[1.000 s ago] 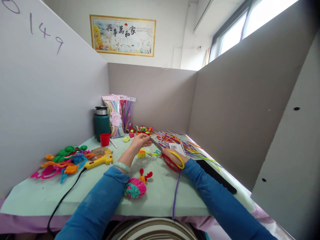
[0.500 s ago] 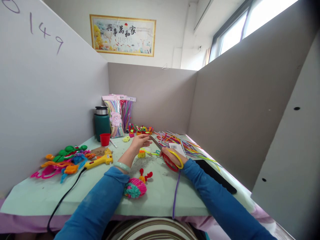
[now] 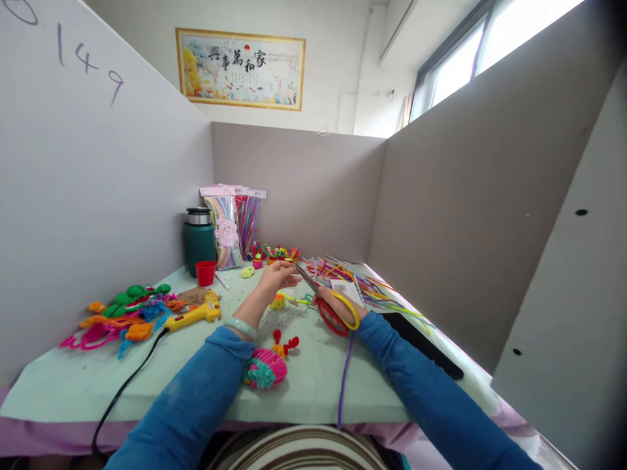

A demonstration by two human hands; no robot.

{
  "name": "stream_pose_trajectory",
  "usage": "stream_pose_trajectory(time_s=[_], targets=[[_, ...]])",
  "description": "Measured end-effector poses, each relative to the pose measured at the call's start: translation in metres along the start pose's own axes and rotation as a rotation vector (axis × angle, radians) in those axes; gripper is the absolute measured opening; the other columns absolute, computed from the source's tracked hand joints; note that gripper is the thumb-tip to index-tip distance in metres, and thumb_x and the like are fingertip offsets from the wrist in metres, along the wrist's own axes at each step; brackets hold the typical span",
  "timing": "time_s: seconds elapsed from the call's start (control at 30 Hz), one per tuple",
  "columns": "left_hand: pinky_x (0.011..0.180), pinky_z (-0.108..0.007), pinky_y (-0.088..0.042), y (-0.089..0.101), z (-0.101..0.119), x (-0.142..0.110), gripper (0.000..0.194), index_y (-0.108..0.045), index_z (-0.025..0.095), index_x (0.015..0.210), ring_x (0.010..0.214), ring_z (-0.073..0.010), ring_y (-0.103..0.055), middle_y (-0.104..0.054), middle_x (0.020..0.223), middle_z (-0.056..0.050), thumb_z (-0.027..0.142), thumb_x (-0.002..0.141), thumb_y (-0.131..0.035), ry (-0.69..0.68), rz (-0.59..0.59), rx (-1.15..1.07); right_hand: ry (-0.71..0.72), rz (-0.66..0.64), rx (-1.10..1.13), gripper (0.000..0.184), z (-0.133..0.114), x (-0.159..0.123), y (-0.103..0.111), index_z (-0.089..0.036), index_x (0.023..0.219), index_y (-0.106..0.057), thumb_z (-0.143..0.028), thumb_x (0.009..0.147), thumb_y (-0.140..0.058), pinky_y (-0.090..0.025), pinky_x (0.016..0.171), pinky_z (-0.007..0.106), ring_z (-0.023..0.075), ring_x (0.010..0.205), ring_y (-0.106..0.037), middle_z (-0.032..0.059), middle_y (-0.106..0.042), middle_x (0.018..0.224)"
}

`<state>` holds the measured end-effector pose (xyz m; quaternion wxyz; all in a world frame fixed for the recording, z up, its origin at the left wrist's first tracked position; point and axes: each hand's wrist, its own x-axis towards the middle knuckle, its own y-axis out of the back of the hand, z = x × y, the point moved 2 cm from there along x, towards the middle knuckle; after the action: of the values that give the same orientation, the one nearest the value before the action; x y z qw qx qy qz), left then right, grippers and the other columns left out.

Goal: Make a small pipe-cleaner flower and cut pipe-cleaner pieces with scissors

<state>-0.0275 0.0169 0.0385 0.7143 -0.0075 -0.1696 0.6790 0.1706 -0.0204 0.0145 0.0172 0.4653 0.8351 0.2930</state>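
My right hand (image 3: 341, 305) is closed around scissors (image 3: 327, 316) with red and yellow handles; their blades point up and left to the fingertips of my left hand. My left hand (image 3: 277, 281) has its thumb and forefinger pinched at the blade tips, the other fingers loosely curled, and what it pinches is too small to make out. A purple pipe cleaner (image 3: 345, 382) hangs from beneath my right hand to the table's front edge. By my left forearm lies a pink and teal fuzzy craft piece (image 3: 269, 368) with red-tipped stalks. A small yellow-orange piece (image 3: 277, 301) sits behind my left wrist.
On the left are a yellow glue gun (image 3: 196, 316) with a black cord, colourful pipe-cleaner shapes (image 3: 130, 307), a red cup (image 3: 206, 273) and a green bottle (image 3: 200, 245). Loose pipe cleaners (image 3: 375, 287) and a black flat object (image 3: 426, 346) lie right. Partitions (image 3: 298, 189) enclose the table.
Both hands stay almost in place. My left hand and the scissor tips have shifted very slightly, with the left fingers a little more spread. Everything on the table is unchanged.
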Motion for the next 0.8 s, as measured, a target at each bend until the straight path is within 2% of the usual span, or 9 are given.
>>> stream_pose_trajectory(time_s=[0.17, 0.4, 0.63, 0.8], targets=[[0.062, -0.029, -0.055, 0.001, -0.0028, 0.0026, 0.03, -0.052, 0.014, 0.082, 0.064, -0.0177, -0.069, -0.069, 0.081, -0.009, 0.032, 0.071, -0.073, -0.017, -0.027, 0.001, -0.005, 0.005, -0.015, 0.061, 0.0002, 0.0008, -0.0002, -0.017, 0.089, -0.057, -0.066, 0.09, -0.021, -0.029, 0.032, 0.02, 0.0087, 0.03, -0.037, -0.0053, -0.044, 0.043], [0.059, -0.028, -0.055, 0.0037, -0.0053, 0.0053, 0.027, -0.05, 0.015, 0.081, 0.063, -0.0178, -0.069, -0.069, 0.08, -0.008, 0.031, 0.074, -0.071, -0.038, 0.02, 0.001, -0.008, 0.009, -0.029, 0.06, -0.0018, -0.0002, 0.0001, -0.016, 0.087, -0.058, -0.064, 0.091, -0.022, -0.029, 0.032, 0.019, 0.0078, 0.031, -0.036, -0.005, -0.044, 0.043], [0.059, -0.028, -0.055, 0.0042, -0.0059, 0.0063, 0.024, -0.05, 0.015, 0.082, 0.063, -0.0174, -0.069, -0.069, 0.08, -0.007, 0.029, 0.076, -0.069, -0.041, 0.0, -0.005, -0.012, 0.019, -0.033, 0.059, 0.0, 0.0003, -0.0002, -0.018, 0.086, -0.058, -0.066, 0.089, -0.024, -0.028, 0.031, 0.02, 0.0077, 0.03, -0.035, -0.0046, -0.042, 0.043], [0.06, -0.027, -0.055, 0.0051, -0.0061, 0.0068, 0.026, -0.052, 0.015, 0.082, 0.062, -0.0169, -0.069, -0.069, 0.081, -0.007, 0.031, 0.074, -0.071, -0.02, 0.0, -0.002, 0.019, 0.011, -0.081, 0.058, -0.003, -0.0007, -0.0001, -0.016, 0.086, -0.058, -0.061, 0.092, -0.022, -0.028, 0.035, 0.021, 0.0076, 0.031, -0.034, -0.0046, -0.043, 0.043]])
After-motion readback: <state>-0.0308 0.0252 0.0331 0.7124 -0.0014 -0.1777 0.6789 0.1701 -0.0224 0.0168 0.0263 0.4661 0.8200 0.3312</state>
